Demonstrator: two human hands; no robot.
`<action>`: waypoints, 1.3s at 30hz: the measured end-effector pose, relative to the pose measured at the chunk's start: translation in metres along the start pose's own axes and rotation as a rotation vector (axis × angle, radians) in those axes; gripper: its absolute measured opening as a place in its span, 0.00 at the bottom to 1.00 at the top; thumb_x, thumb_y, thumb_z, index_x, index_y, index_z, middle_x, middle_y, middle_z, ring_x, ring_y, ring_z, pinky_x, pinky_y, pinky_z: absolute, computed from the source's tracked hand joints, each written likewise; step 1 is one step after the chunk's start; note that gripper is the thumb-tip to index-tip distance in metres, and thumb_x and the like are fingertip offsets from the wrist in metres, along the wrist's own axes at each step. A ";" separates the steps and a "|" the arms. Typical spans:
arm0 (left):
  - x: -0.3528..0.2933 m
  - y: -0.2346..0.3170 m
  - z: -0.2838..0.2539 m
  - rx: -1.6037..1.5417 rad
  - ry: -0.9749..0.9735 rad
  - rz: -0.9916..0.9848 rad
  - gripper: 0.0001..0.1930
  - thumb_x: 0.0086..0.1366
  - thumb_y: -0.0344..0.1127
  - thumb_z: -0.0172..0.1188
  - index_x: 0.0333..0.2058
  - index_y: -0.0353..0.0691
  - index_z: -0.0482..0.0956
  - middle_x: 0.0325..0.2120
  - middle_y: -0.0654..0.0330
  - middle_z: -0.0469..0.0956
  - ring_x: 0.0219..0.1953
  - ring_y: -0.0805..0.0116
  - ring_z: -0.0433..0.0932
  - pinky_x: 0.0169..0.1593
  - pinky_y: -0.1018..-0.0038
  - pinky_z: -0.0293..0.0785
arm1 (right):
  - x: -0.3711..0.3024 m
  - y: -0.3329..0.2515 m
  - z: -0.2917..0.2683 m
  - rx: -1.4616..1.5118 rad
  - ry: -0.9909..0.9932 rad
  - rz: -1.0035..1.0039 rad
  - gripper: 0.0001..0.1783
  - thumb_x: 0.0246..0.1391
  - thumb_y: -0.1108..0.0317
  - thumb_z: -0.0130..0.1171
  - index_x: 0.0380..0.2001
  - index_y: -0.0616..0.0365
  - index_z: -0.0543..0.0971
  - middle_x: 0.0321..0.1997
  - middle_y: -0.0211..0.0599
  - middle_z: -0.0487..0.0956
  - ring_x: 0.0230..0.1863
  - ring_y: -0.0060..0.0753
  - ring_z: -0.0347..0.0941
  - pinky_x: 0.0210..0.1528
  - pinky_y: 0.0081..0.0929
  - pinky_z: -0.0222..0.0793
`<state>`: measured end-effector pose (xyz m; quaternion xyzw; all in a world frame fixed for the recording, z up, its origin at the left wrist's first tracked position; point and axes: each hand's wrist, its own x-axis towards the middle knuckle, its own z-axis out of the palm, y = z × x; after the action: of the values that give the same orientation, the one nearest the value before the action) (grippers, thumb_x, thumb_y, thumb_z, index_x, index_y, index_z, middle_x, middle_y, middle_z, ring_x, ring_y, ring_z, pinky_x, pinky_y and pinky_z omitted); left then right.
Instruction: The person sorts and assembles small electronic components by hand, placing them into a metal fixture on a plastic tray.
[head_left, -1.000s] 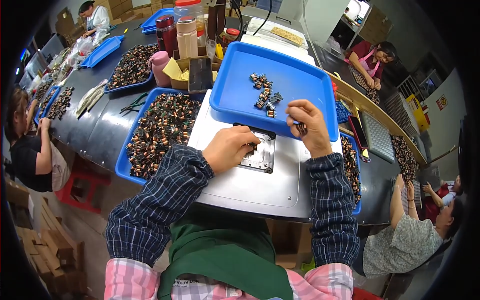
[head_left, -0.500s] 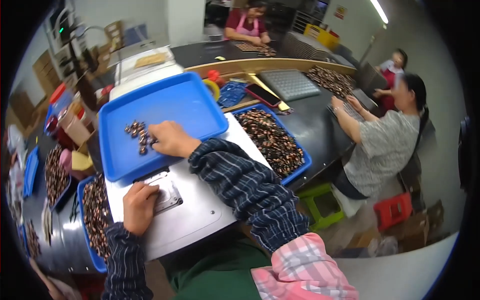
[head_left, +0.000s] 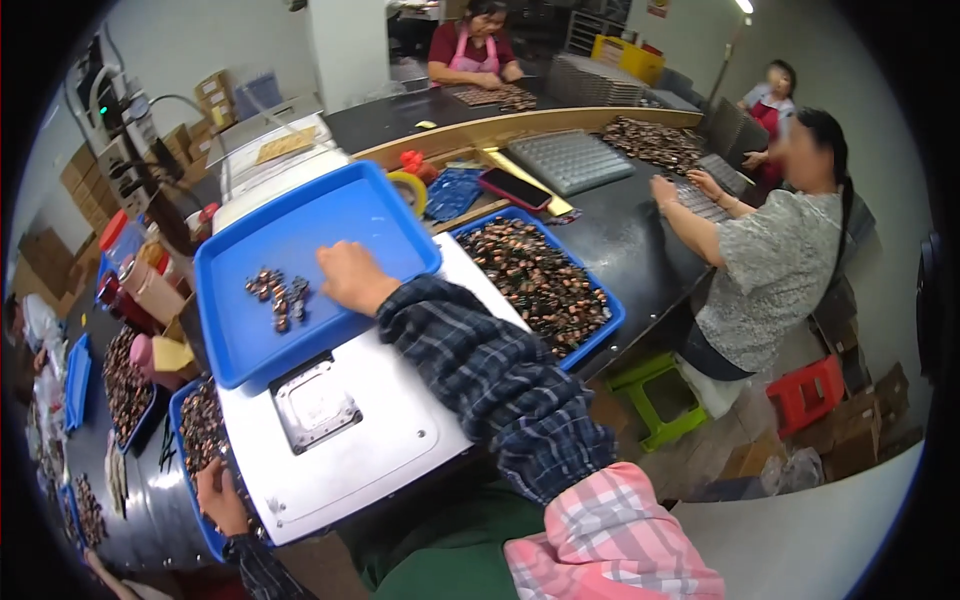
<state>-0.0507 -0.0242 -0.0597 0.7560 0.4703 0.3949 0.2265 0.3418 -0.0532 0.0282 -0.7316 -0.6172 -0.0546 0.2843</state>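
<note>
My right hand (head_left: 355, 278) is over the raised blue tray (head_left: 330, 205), its fingers curled down; whether anything is in them is hidden. To its left in that tray lies a small cluster of copper and dark metal pieces (head_left: 282, 300). My left hand (head_left: 222, 500) is at the left blue bin, fingers bent together beside the small metal parts (head_left: 203, 425); what they hold, if anything, cannot be made out. Between the hands, the white machine top (head_left: 375, 450) has a recessed metal fixture (head_left: 316, 405) uncovered.
A second blue bin (head_left: 610, 325) full of parts stands right of the machine. Behind it are a phone (head_left: 515, 188), yellow tape (head_left: 408, 190) and a grey moulded tray (head_left: 570, 160). A co-worker (head_left: 770, 240) sits at right; green (head_left: 655, 400) and red stools (head_left: 806, 396) stand below.
My left hand has left the metal fixture and moved down and left to the left bin. My right hand has shifted slightly right, away from the cluster of pieces.
</note>
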 end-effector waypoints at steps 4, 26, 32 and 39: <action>0.022 0.010 -0.009 0.041 -0.072 0.141 0.08 0.50 0.25 0.54 0.32 0.33 0.73 0.29 0.54 0.71 0.29 0.64 0.71 0.33 0.76 0.67 | -0.007 0.016 0.007 0.290 0.084 0.073 0.12 0.31 0.65 0.57 0.19 0.64 0.76 0.19 0.48 0.74 0.21 0.40 0.72 0.24 0.30 0.66; 0.098 0.093 0.038 0.075 -0.271 0.317 0.07 0.49 0.31 0.58 0.29 0.42 0.76 0.34 0.59 0.68 0.39 0.60 0.70 0.41 0.68 0.67 | -0.047 -0.090 -0.002 1.796 -0.098 0.474 0.15 0.50 0.70 0.47 0.42 0.60 0.68 0.27 0.38 0.70 0.22 0.22 0.66 0.10 0.10 0.57; 0.105 0.064 0.039 0.111 -0.081 0.441 0.07 0.45 0.33 0.55 0.24 0.38 0.71 0.31 0.55 0.69 0.37 0.59 0.69 0.40 0.68 0.66 | -0.051 -0.122 0.009 1.468 -0.311 0.452 0.11 0.48 0.72 0.50 0.38 0.60 0.68 0.31 0.42 0.74 0.24 0.21 0.70 0.09 0.07 0.55; 0.103 0.063 0.034 -0.026 -0.222 0.259 0.08 0.47 0.32 0.55 0.29 0.40 0.71 0.32 0.54 0.69 0.35 0.52 0.70 0.40 0.64 0.67 | -0.081 -0.160 0.024 0.821 -0.489 0.136 0.10 0.37 0.77 0.59 0.29 0.63 0.77 0.26 0.32 0.75 0.20 0.17 0.67 0.16 0.13 0.58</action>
<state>0.0357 0.0398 0.0053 0.8462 0.3359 0.3411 0.2339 0.1670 -0.1001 0.0295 -0.5890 -0.5871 0.3859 0.3993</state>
